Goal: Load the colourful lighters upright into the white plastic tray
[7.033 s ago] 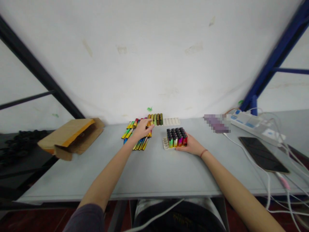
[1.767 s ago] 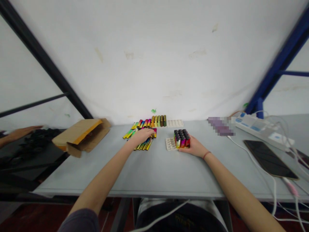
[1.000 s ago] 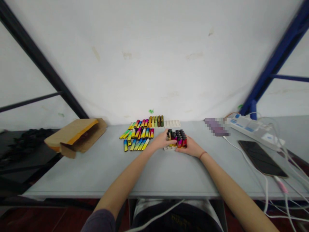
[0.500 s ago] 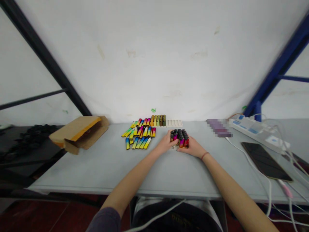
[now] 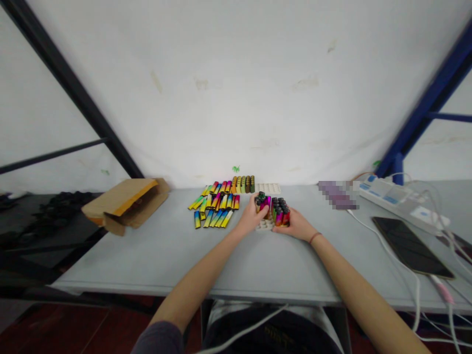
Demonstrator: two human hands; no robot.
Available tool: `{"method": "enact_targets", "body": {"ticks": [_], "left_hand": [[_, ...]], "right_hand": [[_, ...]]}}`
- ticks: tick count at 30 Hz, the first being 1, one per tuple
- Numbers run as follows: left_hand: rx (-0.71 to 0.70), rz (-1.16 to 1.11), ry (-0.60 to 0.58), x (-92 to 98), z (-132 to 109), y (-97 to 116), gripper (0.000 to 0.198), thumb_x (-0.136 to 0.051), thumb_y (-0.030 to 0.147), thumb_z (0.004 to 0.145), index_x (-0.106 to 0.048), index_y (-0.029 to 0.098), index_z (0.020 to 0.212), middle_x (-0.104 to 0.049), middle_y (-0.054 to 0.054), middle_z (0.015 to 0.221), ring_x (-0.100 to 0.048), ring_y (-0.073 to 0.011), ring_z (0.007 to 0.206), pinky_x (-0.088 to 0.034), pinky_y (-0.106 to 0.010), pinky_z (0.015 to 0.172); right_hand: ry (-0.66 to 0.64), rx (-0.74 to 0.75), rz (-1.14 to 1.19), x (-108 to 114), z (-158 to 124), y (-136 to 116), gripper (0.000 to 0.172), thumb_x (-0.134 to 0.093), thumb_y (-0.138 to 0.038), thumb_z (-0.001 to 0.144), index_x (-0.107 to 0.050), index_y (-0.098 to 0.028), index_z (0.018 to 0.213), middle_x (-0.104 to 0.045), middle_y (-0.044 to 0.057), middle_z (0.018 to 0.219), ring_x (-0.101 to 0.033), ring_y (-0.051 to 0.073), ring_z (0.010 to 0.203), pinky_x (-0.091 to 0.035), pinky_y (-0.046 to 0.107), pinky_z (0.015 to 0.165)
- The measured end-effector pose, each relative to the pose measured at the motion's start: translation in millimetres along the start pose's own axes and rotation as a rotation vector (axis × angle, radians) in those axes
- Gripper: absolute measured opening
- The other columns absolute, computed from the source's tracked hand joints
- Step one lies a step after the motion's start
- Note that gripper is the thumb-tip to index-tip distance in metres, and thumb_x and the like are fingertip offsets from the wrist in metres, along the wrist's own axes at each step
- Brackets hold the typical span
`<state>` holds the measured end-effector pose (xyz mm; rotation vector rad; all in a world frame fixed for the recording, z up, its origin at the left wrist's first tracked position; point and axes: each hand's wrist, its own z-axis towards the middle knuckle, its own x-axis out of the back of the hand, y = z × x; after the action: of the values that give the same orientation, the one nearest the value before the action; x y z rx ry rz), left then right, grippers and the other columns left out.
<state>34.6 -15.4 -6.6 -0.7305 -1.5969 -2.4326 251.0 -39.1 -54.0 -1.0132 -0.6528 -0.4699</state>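
Note:
My left hand (image 5: pixel 250 217) is closed around a small bunch of shiny tubes (image 5: pixel 267 205) in pink and purple tones, some with dark tops. The bunch stands at the left side of a pale holed tray (image 5: pixel 264 225). My right hand (image 5: pixel 298 226) curls around the right side of a block of upright dark-topped tubes (image 5: pixel 280 212) coloured red, pink and green. A gap separates the two groups, and bare tray holes show there. Whether the left bunch touches the tray is hidden by my fingers.
Loose gradient-coloured tubes (image 5: pixel 217 201) lie to the left. Behind them, gold and olive tubes (image 5: pixel 243 184) stand in rows beside another pale tray (image 5: pixel 269 188). An opened cardboard box (image 5: pixel 125 201) is far left. A phone (image 5: pixel 411 246), cables and power strip (image 5: pixel 398 196) are right.
My left hand has drawn some tubes leftward, away from the block that was together between both hands. Tray holes now show in the gap. My right hand stays at the block's right side.

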Motion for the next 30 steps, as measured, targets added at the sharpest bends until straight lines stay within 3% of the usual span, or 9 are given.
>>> {"method": "enact_targets", "body": {"ticks": [4, 8, 11, 15, 18, 25, 30], "left_hand": [[0.133, 0.092, 0.055, 52.1, -2, 7, 0.049, -0.062, 0.033, 0.09, -0.048, 0.016, 0.134, -0.07, -0.01, 0.119, -0.067, -0.0241, 0.111, -0.052, -0.038, 0.102], [0.342, 0.503, 0.103, 120.6, -7, -4, 0.041, -0.062, 0.032, 0.085, -0.059, 0.015, 0.122, -0.073, -0.012, 0.115, -0.069, -0.029, 0.11, -0.053, -0.04, 0.098], [0.498, 0.723, 0.06, 148.2, -9, -13, 0.041, -0.061, 0.03, 0.083, -0.063, 0.013, 0.121, -0.076, -0.015, 0.113, -0.071, -0.0316, 0.108, -0.055, -0.04, 0.093], [0.534, 0.852, -0.075, 143.9, -10, -18, 0.045, -0.066, 0.035, 0.082, -0.064, 0.011, 0.121, -0.076, -0.018, 0.118, -0.072, -0.0333, 0.11, -0.055, -0.036, 0.089], [0.525, 0.924, -0.089, 130.4, -13, -18, 0.053, -0.066, 0.044, 0.087, -0.061, 0.01, 0.127, -0.073, -0.022, 0.124, -0.071, -0.0348, 0.115, -0.054, -0.037, 0.092], [0.524, 1.052, 0.09, 111.4, -28, -18, 0.061, -0.043, 0.055, 0.101, -0.056, 0.008, 0.139, -0.067, -0.025, 0.13, -0.069, -0.0361, 0.116, -0.055, -0.042, 0.093], [0.475, 1.135, 0.211, 105.8, -31, -19, 0.055, -0.035, 0.048, 0.105, -0.061, 0.01, 0.136, -0.063, -0.026, 0.129, -0.067, -0.0366, 0.115, -0.056, -0.042, 0.09]], "right_hand": [[-0.008, -0.028, -0.01, 1, -1, -2, 0.072, -0.085, -0.053, 0.071, -0.062, -0.018, 0.129, -0.072, 0.016, 0.125, -0.068, 0.035, 0.113, -0.048, 0.053, 0.108], [-0.014, -0.027, -0.008, 1, 0, -3, 0.072, -0.085, -0.054, 0.071, -0.062, -0.017, 0.129, -0.072, 0.016, 0.125, -0.068, 0.034, 0.111, -0.049, 0.052, 0.106], [-0.018, -0.03, -0.002, 1, 0, -2, 0.071, -0.084, -0.055, 0.071, -0.063, -0.017, 0.128, -0.072, 0.016, 0.126, -0.068, 0.034, 0.11, -0.05, 0.052, 0.105], [-0.022, -0.036, -0.008, 2, 0, -3, 0.07, -0.084, -0.054, 0.071, -0.063, -0.018, 0.126, -0.072, 0.015, 0.124, -0.068, 0.034, 0.11, -0.051, 0.051, 0.104], [-0.022, -0.036, -0.013, 3, 0, -4, 0.069, -0.085, -0.054, 0.071, -0.063, -0.018, 0.126, -0.072, 0.015, 0.124, -0.068, 0.033, 0.11, -0.051, 0.05, 0.103], [-0.011, -0.032, -0.023, 2, -1, -4, 0.071, -0.084, -0.054, 0.071, -0.062, -0.019, 0.128, -0.072, 0.014, 0.125, -0.068, 0.034, 0.11, -0.051, 0.051, 0.104], [-0.002, -0.03, -0.007, 2, -1, -2, 0.073, -0.084, -0.055, 0.07, -0.062, -0.019, 0.129, -0.072, 0.015, 0.125, -0.068, 0.034, 0.111, -0.05, 0.052, 0.105]]}}
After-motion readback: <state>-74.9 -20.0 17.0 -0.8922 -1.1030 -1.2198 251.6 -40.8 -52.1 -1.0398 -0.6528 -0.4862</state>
